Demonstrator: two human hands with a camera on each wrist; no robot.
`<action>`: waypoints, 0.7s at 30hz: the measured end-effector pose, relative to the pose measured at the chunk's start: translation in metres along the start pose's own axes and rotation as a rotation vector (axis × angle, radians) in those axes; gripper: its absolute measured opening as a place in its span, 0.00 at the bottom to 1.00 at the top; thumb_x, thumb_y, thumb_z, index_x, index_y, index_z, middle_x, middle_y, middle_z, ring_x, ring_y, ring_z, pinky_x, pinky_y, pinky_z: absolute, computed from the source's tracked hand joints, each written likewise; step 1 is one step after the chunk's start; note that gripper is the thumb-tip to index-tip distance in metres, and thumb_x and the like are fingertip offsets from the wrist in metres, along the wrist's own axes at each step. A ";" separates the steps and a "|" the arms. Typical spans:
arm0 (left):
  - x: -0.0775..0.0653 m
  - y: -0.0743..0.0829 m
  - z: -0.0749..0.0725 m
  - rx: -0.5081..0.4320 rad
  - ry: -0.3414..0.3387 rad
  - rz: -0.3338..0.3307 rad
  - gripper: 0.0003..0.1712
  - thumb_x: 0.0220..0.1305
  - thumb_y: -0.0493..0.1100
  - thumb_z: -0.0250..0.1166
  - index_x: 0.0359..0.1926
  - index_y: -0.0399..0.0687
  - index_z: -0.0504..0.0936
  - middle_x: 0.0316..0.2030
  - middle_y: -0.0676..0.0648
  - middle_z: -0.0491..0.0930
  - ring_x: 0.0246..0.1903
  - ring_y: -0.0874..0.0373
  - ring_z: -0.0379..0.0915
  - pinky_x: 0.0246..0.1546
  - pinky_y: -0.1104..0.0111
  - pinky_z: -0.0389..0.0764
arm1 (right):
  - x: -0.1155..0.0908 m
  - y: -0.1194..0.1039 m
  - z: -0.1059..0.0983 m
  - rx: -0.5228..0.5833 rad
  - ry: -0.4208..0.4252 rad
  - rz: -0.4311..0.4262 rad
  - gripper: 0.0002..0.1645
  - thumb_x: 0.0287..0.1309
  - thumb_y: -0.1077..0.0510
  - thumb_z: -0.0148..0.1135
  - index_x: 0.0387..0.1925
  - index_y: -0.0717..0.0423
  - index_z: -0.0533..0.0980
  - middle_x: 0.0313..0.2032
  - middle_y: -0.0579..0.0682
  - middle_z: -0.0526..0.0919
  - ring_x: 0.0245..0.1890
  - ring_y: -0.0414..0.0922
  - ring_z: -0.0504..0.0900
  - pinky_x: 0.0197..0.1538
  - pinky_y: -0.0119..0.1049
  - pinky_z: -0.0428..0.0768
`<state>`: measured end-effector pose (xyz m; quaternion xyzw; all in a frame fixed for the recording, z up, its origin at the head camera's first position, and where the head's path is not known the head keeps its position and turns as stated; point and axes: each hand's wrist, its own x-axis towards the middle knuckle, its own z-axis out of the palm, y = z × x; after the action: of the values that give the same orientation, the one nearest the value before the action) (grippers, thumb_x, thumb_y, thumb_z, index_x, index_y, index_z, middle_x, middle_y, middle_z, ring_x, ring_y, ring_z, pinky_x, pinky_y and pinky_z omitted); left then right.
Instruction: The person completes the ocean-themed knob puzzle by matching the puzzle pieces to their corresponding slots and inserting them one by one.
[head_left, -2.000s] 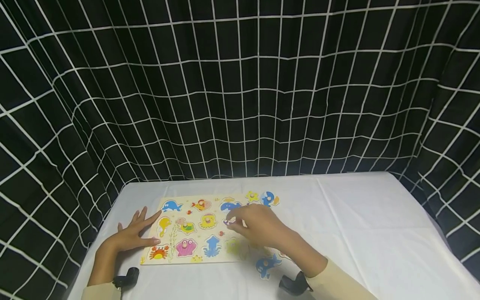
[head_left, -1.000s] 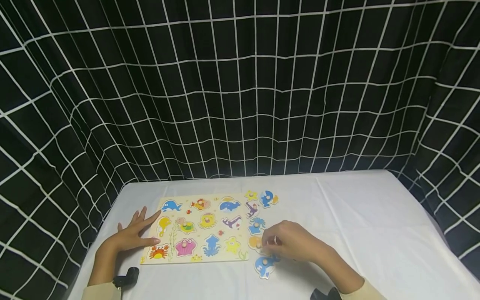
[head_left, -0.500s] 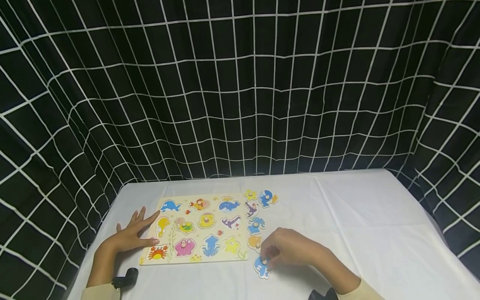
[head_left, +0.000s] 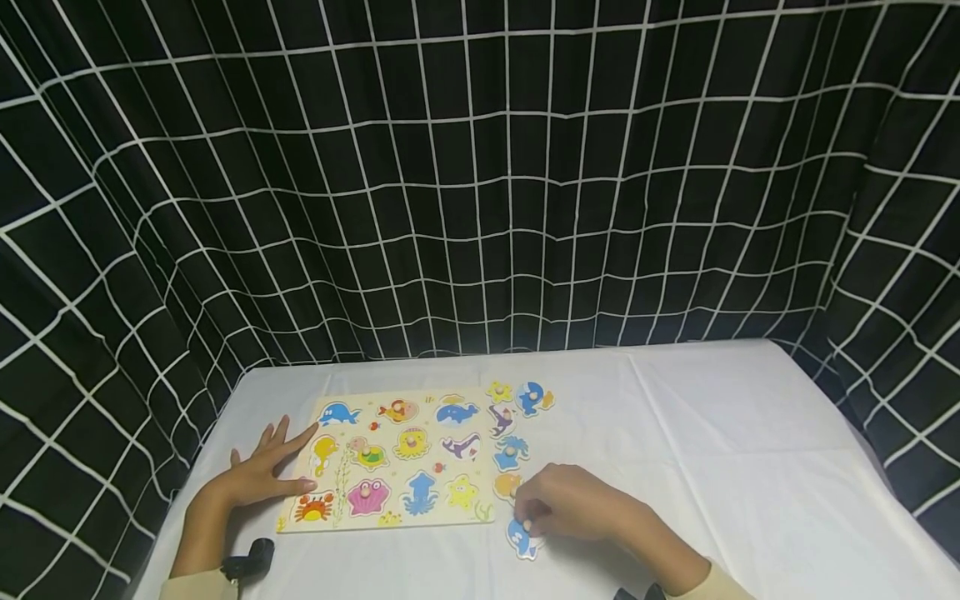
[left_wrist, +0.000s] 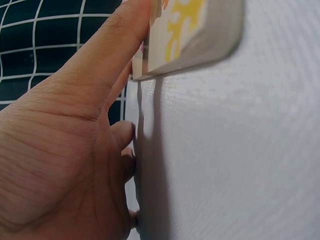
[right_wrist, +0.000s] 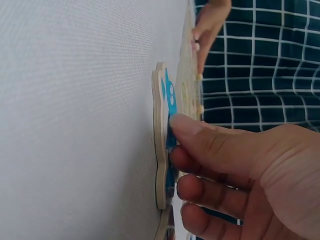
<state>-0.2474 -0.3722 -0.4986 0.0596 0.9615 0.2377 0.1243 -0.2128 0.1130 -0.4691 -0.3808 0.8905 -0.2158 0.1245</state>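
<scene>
At the left edge of the cream puzzle board, my left hand lies with fingers spread, thumb and index touching the board. In the left wrist view, the thumb reaches along the board's corner. My right hand is right of the board, its thumb and index pinching at the small knob of a blue whale puzzle piece. In the right wrist view, this blue piece stays close to the white cloth, and the fingers hide part of it. Just above it lies an orange puzzle piece.
Farther up the board's right side lie a blue crab-like piece, a purple piece, a yellow star piece and a blue fish-like piece. White cloth covers the table. A black grid curtain hangs behind.
My right hand has moved from over the board's right part to the loose pieces beside it, then slightly down onto the blue whale piece. My left hand has kept its place.
</scene>
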 end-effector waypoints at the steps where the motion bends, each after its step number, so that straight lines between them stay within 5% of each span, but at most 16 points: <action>1: 0.000 0.000 0.000 0.000 0.001 0.000 0.62 0.49 0.67 0.74 0.79 0.51 0.56 0.78 0.27 0.35 0.75 0.26 0.24 0.59 0.22 0.22 | 0.000 0.000 0.000 -0.003 0.000 -0.001 0.09 0.53 0.57 0.76 0.32 0.38 0.84 0.28 0.26 0.80 0.31 0.29 0.75 0.44 0.35 0.78; 5: 0.001 -0.001 0.000 -0.006 -0.004 0.000 0.62 0.49 0.68 0.74 0.79 0.52 0.56 0.78 0.27 0.35 0.75 0.26 0.24 0.59 0.22 0.21 | 0.000 -0.002 0.000 -0.008 0.001 -0.015 0.09 0.54 0.55 0.75 0.30 0.37 0.81 0.27 0.26 0.79 0.30 0.29 0.75 0.43 0.34 0.78; 12: 0.010 -0.023 0.009 -0.041 0.030 0.040 0.60 0.47 0.72 0.72 0.78 0.69 0.56 0.78 0.29 0.35 0.76 0.28 0.22 0.57 0.23 0.16 | 0.001 -0.004 0.003 0.001 -0.015 0.005 0.08 0.56 0.52 0.74 0.29 0.35 0.81 0.27 0.25 0.79 0.31 0.29 0.75 0.44 0.35 0.79; 21: 0.006 -0.013 0.005 -0.056 0.016 0.043 0.59 0.47 0.71 0.73 0.78 0.67 0.59 0.78 0.28 0.36 0.75 0.27 0.22 0.56 0.22 0.17 | 0.000 -0.001 0.003 -0.013 -0.014 0.007 0.08 0.54 0.50 0.76 0.29 0.33 0.82 0.29 0.24 0.80 0.33 0.28 0.76 0.46 0.38 0.79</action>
<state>-0.2521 -0.3807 -0.5107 0.0750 0.9539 0.2678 0.1132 -0.2109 0.1112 -0.4712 -0.3798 0.8923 -0.2068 0.1292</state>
